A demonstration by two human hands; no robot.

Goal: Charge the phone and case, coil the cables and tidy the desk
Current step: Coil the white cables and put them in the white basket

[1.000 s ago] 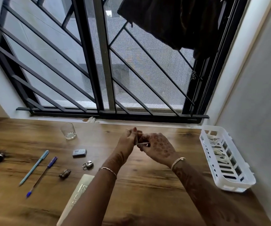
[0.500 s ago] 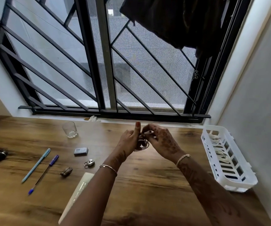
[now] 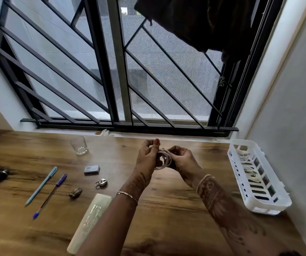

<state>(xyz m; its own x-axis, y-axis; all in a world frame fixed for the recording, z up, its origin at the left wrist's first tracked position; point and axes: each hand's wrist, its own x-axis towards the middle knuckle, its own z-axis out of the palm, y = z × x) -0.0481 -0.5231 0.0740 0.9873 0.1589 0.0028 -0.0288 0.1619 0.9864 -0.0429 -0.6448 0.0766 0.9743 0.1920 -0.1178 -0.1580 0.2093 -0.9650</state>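
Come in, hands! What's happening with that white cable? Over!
Left hand and right hand both gripping the coiled white cable above the wooden desk. White slotted plastic basket waits right. Nothing between.

White cable [image 3: 164, 159] now shows as wound loops between hands; a second ago only short straight piece visible. Left hand [image 3: 148, 157] thumb now raised upright above coil, fingers earlier bunched. Right hand [image 3: 182, 160] now gripping coil's right side, knuckles turned away, where earlier it pinched cable end.
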